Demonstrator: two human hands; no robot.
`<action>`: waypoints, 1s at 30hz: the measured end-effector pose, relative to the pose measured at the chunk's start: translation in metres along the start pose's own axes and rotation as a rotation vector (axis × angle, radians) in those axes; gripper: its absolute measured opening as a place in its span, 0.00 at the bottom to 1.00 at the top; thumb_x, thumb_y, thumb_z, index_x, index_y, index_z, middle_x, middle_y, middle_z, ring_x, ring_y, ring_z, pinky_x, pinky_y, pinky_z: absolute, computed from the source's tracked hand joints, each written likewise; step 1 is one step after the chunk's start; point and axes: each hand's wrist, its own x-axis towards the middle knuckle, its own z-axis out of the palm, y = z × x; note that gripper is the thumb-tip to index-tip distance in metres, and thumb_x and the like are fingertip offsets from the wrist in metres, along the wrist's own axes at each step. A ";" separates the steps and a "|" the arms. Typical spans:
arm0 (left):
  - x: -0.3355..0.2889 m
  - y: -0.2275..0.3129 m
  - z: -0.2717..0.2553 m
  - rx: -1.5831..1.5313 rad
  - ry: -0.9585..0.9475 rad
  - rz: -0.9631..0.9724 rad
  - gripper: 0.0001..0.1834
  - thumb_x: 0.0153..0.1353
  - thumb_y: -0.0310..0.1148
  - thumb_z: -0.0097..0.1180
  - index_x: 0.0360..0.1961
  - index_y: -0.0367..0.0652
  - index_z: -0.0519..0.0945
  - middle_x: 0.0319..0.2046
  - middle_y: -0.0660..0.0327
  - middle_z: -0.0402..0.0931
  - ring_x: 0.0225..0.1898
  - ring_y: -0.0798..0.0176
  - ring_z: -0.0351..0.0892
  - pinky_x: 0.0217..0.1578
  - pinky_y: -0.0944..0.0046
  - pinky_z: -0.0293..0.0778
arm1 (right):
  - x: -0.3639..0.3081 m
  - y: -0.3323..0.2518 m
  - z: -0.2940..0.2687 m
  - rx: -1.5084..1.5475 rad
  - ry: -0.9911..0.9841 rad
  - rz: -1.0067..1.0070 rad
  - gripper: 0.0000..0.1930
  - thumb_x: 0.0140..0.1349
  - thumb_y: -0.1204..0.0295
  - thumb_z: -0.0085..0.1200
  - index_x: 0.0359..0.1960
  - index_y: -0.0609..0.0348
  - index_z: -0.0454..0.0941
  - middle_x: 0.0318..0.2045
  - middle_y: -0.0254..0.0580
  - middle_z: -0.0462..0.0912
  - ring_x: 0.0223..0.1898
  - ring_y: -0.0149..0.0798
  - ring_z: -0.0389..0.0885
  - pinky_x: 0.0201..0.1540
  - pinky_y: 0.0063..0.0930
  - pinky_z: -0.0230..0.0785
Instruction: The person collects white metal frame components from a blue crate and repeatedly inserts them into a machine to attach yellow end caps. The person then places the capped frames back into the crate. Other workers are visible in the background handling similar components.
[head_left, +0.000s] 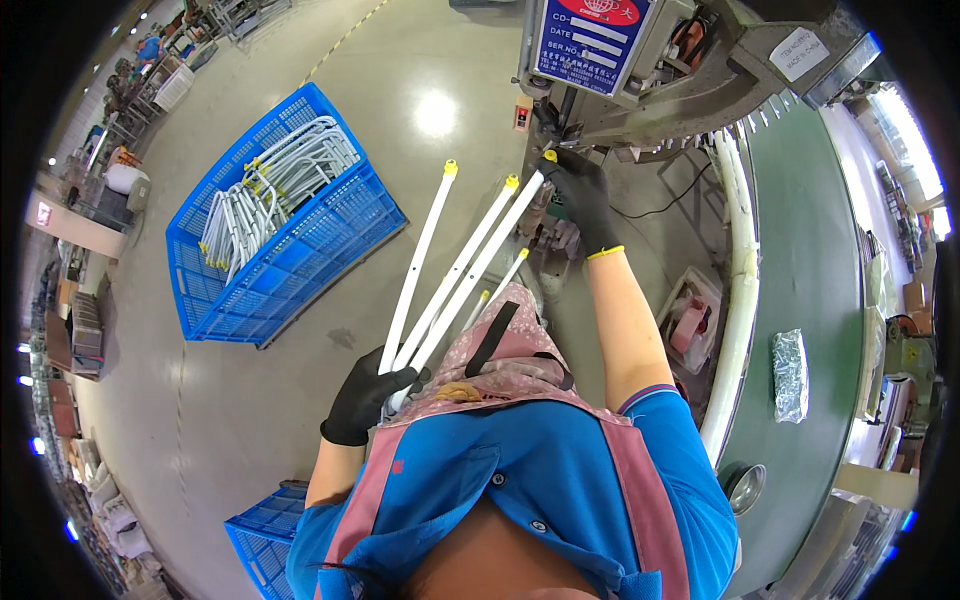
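Observation:
My left hand [368, 402], in a black glove, is closed around the lower ends of several long white tubes [425, 260], which fan out away from me. Yellow end pieces [512, 182] cap their far ends. My right hand [582, 195], also gloved in black, grips one tube close to its yellow tip, beside the metal machine [690, 110]. The glove hides part of that grip. Further tubes with yellow tips [523, 254] show lower down, over my pink flowered apron [500, 345].
A blue plastic crate [285, 265] with bent white tube frames stands on the floor to the left; another blue crate [262, 540] is at lower left. On the right runs a green-topped table [790, 260] bearing a silvery packet [790, 375] and a round metal dish [745, 488].

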 end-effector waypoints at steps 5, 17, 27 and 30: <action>-0.001 0.000 -0.001 0.016 0.007 -0.068 0.21 0.54 0.31 0.59 0.49 0.32 0.73 0.32 0.57 0.80 0.30 0.67 0.78 0.34 0.68 0.73 | -0.005 0.005 0.001 -0.256 -0.064 0.042 0.19 0.51 0.64 0.60 0.41 0.65 0.80 0.30 0.43 0.84 0.30 0.31 0.80 0.37 0.24 0.70; 0.001 -0.005 0.001 0.014 0.032 -0.031 0.20 0.53 0.29 0.58 0.47 0.32 0.73 0.30 0.57 0.79 0.27 0.67 0.77 0.30 0.69 0.72 | -0.036 0.023 -0.006 -0.124 -0.052 0.274 0.18 0.58 0.60 0.55 0.40 0.65 0.80 0.31 0.40 0.82 0.33 0.32 0.78 0.39 0.25 0.68; 0.000 -0.001 0.003 -0.019 -0.022 -0.041 0.20 0.53 0.30 0.58 0.46 0.32 0.72 0.29 0.57 0.77 0.26 0.67 0.76 0.28 0.69 0.73 | -0.074 0.073 -0.030 -0.007 -0.042 0.264 0.14 0.62 0.62 0.52 0.39 0.62 0.80 0.29 0.36 0.80 0.32 0.29 0.75 0.36 0.22 0.66; 0.005 -0.002 -0.001 -0.016 -0.052 -0.007 0.23 0.52 0.31 0.58 0.48 0.32 0.71 0.30 0.57 0.77 0.28 0.66 0.76 0.27 0.67 0.76 | -0.082 0.080 -0.036 -0.056 -0.088 0.203 0.13 0.63 0.63 0.51 0.38 0.61 0.79 0.28 0.31 0.78 0.31 0.24 0.72 0.34 0.19 0.65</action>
